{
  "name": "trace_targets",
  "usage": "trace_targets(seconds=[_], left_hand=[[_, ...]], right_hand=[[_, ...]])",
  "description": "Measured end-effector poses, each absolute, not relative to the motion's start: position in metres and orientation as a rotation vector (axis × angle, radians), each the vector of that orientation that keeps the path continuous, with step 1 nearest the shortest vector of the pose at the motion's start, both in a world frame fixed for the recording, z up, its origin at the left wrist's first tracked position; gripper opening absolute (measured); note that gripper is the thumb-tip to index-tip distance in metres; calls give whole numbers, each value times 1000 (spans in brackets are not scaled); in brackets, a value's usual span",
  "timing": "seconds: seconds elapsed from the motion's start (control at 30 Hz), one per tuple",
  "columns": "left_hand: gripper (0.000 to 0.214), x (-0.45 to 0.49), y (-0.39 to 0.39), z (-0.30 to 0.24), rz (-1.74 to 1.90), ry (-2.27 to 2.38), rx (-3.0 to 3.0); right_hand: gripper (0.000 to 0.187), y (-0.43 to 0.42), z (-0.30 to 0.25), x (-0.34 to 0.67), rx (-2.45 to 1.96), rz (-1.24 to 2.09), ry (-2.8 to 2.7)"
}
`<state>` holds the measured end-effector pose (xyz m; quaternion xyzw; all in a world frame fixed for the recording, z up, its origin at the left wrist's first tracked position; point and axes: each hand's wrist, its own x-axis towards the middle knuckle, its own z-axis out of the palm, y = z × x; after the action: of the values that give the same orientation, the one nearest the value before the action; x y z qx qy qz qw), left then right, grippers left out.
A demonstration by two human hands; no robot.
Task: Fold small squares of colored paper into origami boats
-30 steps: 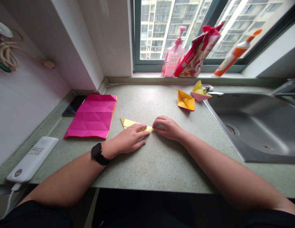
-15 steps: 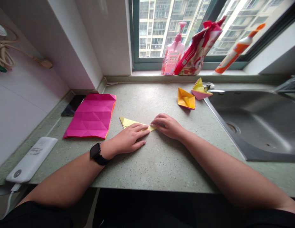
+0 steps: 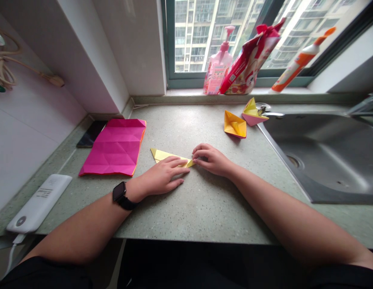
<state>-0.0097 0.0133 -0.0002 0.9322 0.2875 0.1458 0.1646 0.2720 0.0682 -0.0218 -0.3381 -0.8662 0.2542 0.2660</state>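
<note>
A strip of folded yellow paper (image 3: 163, 155) lies on the counter, with a pointed tip at its left end. My left hand (image 3: 164, 175) rests flat across its middle, fingers stretched out and slightly apart, pressing it down. At the paper's right end, my right hand (image 3: 211, 159) has its fingers curled together in a pinch on the corner. The fingers hide part of that corner. A black watch sits on my left wrist.
Pink creased sheets (image 3: 114, 148) lie left, over a dark phone (image 3: 89, 134). A white power bank (image 3: 39, 202) is nearer the edge. An orange paper boat (image 3: 235, 125) and a yellow-pink one (image 3: 255, 114) stand by the sink (image 3: 321, 160). A pump bottle (image 3: 218, 70) stands on the sill.
My right fingers have shifted slightly right along the paper, whose right end now looks folded to a narrow point. My left hand stays almost in place.
</note>
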Motion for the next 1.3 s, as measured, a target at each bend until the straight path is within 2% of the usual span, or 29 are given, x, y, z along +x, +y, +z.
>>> trace_targets(seconds=[0.27,0.5,0.97,1.2,1.3], left_hand=[[37,-9,12,3,400,766,2649],[38,-11,12,2,377,705,2681],[25,-7,11,11,508,729,2595],[47,-6,11,4,493,831,2577],[47,-6,12,1,457,863,2605]], right_hand=[[9,67,-23,275,-894,734,-2415],[14,65,-19,271,-945,689,-2424],[12,65,-23,268,-990,611,-2377],[12,65,-22,267,-997,600,-2371],[13,65,-22,267,-997,587,-2368]])
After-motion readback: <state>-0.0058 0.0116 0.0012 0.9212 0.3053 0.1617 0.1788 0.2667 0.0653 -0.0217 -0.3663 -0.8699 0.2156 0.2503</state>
